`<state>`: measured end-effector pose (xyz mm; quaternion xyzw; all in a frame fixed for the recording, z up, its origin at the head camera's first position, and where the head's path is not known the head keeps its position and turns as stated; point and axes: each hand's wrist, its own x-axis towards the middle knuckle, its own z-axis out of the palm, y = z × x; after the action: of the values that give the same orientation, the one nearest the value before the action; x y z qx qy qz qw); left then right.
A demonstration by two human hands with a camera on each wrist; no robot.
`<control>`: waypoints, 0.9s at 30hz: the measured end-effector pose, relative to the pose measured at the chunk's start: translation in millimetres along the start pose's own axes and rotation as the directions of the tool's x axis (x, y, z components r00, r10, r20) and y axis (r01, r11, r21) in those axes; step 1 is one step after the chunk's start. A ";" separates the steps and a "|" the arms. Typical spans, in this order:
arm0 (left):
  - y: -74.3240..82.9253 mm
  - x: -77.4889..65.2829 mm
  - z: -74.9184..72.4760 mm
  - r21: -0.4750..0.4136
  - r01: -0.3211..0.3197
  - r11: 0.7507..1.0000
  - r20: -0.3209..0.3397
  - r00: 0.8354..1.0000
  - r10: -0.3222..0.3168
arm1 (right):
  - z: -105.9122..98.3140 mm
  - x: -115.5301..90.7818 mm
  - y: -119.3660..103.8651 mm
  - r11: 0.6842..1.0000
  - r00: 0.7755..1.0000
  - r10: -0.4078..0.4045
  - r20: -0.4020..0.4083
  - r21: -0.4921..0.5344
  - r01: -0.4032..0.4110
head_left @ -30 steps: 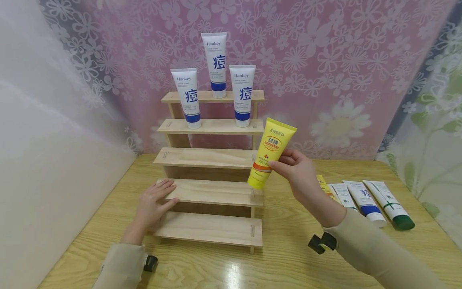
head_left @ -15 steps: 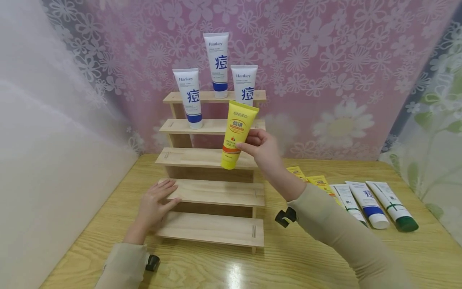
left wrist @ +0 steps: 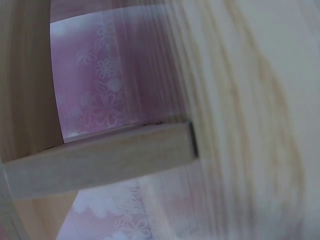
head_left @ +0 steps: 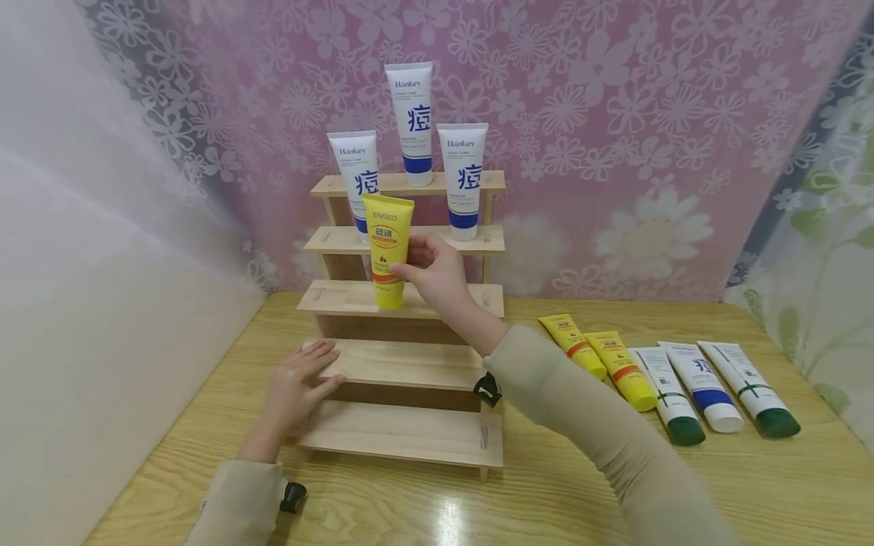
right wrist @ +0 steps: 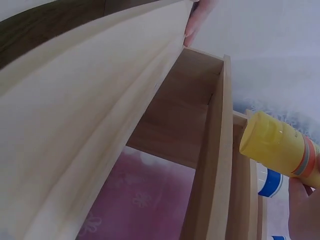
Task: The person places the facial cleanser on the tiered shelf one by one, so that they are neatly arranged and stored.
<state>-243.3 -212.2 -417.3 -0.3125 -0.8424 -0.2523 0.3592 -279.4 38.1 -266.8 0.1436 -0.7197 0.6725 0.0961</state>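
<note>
The right hand (head_left: 440,277) pinches a yellow ENSEO squeeze tube (head_left: 391,239) from its right side, while the left hand (head_left: 293,387) rests at the left end of the second tier from the near side of the stepped wooden display shelf (head_left: 399,432). The tube is held cap down, nearly upright, over the left part of the middle tier, in front of the left white Hankey tube (head_left: 353,174); whether its cap touches the wood cannot be told. Handling, by judgement: the tube should be light, soft-walled in the body and rigid at the cap, with a smooth, slightly slippery surface; breakage is unlikely, but a hard squeeze would dent the wall. The suitable hold is the lower body just above the cap, where the wall is likely firmer, leaving the flat base of the cap free. Right hand: closed only to the tube's thickness, thumb on the front face near the orange band, other fingers largely hidden behind. Left hand: opened out, fingers extended on the tier and thumb toward its near edge, no tube held.
</note>
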 end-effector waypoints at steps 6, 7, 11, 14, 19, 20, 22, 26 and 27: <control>-0.7 0.2 0.5 0.003 -0.020 1.000 -0.007 1.000 0.020 | 16.3 10.1 4.5 1.000 1.000 0.006 -0.013 -0.005 -0.006; -0.5 0.3 0.3 0.005 -0.020 1.000 -0.005 1.000 0.020 | 18.2 11.4 4.7 1.000 1.000 0.008 -0.015 -0.010 -0.008; 0.1 0.1 -0.9 0.006 -0.009 1.000 0.001 1.000 0.009 | 24.2 15.2 5.6 0.999 1.000 -0.008 -0.014 -0.044 0.007; 0.4 -0.3 -1.3 0.011 0.003 1.000 0.008 1.000 -0.003 | 27.4 17.1 7.8 0.998 1.000 -0.019 -0.013 -0.056 0.018; -0.1 -0.3 -0.4 0.006 0.006 1.000 0.010 1.000 -0.006 | 31.8 18.8 13.4 0.997 1.000 -0.009 -0.007 -0.073 0.009; -0.3 -0.3 -0.1 0.003 0.006 1.000 0.008 1.000 -0.006 | 32.6 19.0 14.5 0.997 1.000 -0.012 -0.005 -0.078 0.012; -0.8 -0.2 0.4 -0.002 0.002 1.000 0.006 1.000 -0.002 | 34.1 20.0 16.5 0.996 1.000 -0.024 0.000 -0.084 0.024; -2.0 -0.7 0.8 -0.005 0.001 1.000 0.006 1.000 -0.001 | 37.1 22.5 18.4 0.995 0.999 -0.052 0.014 -0.088 0.053; -2.4 -0.8 0.6 -0.003 0.002 1.000 0.008 1.000 -0.002 | 37.9 23.1 18.5 0.995 0.998 -0.053 0.018 -0.088 0.054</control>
<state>-244.8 -213.6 -418.8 -0.3134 -0.8437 -0.2525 0.3552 -305.2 -0.4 -279.4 0.1637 -0.7454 0.6359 0.1145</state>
